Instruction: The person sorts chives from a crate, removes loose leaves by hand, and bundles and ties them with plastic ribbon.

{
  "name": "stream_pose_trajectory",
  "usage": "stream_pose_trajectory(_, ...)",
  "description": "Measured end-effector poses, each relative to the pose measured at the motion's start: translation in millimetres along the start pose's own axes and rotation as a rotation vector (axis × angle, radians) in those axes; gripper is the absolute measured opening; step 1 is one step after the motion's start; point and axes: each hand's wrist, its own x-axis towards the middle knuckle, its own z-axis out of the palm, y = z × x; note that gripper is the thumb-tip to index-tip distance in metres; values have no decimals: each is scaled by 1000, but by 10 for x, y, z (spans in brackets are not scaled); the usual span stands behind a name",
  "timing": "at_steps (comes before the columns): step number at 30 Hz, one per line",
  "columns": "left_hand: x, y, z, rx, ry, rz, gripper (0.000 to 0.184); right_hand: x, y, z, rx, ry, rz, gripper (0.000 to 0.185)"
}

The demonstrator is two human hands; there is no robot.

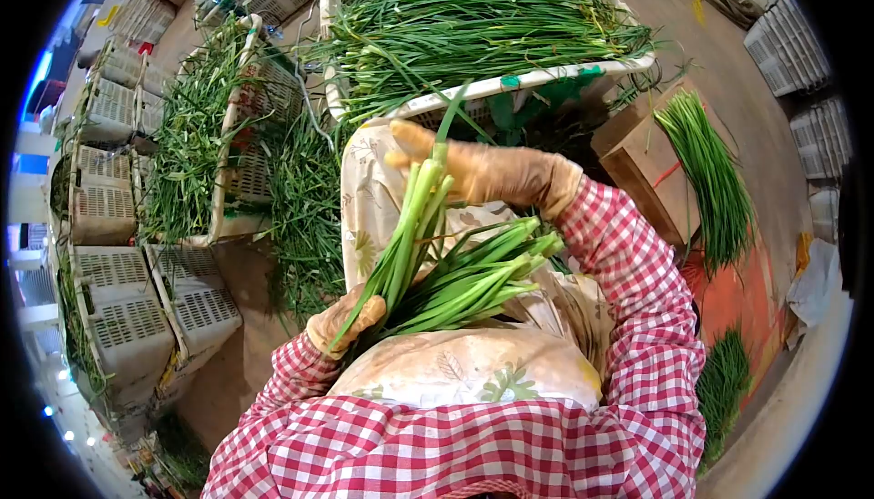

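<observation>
My gloved left hand [349, 320] is closed around the lower part of a bunch of garlic chives [401, 239], whose pale stalk ends point up and away from me. My gloved right hand [487, 169] is at the top of that bunch, fingers stretched out to the left and a little apart. Stalk tips overlap this hand, and a single leaf rises past it; whether they touch is unclear. Across my lap, over a stained patterned apron [437, 367], lies a second bunch of garlic chives [473, 285], its cut ends toward the right.
A white crate [428, 103] piled with long green chives stands ahead. To the left are a crate of loose leaves [223, 157] and stacked grey crates [123, 317]. Leaves litter the floor [314, 217]. At right, a tied bundle [706, 180] rests on a cardboard box [642, 167].
</observation>
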Motion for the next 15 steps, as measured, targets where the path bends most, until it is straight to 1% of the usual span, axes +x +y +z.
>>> stream_pose_trajectory(1, 30, -45, -19, -22, -17, -4, 64, -16, -130, 182, -95, -27, 68, 97)
stream_pose_trajectory(2, 67, -44, -4, -53, -32, 7, 68, -46, -85, 284, -27, -53, 193, 96)
stream_pose_trajectory(3, 136, 48, 98, -87, -52, 27, 72, -51, -181, 337, -300, 25, 294, 85)
stream_pose_trajectory(4, 230, 167, 240, -178, -76, 85, 81, -57, -276, 392, -558, 78, 419, 73)
stream_pose_trajectory(5, 231, 129, 215, -181, -74, 90, 81, -115, -468, 499, -645, 186, 481, 54)
stream_pose_trajectory(7, 253, -2, 146, -326, 7, 15, 83, -227, -505, 434, -678, 287, 567, 33)
stream_pose_trajectory(9, 254, -46, 147, -294, 28, 34, 81, -308, -545, 378, -807, 293, 693, 33)
stream_pose_trajectory(10, 252, -52, 153, -330, 20, 0, 80, -416, -481, 268, -946, 233, 322, 28)
stream_pose_trajectory(12, 249, -53, 153, -365, 12, -31, 79, -517, -710, 255, -872, 245, 277, 25)
stream_pose_trajectory(13, 242, -49, 140, -342, -3, -41, 77, -583, -714, 266, -695, 271, 348, 26)
stream_pose_trajectory(15, 231, -38, 132, -296, -35, -63, 75, -645, -766, 337, -626, 275, 380, 26)
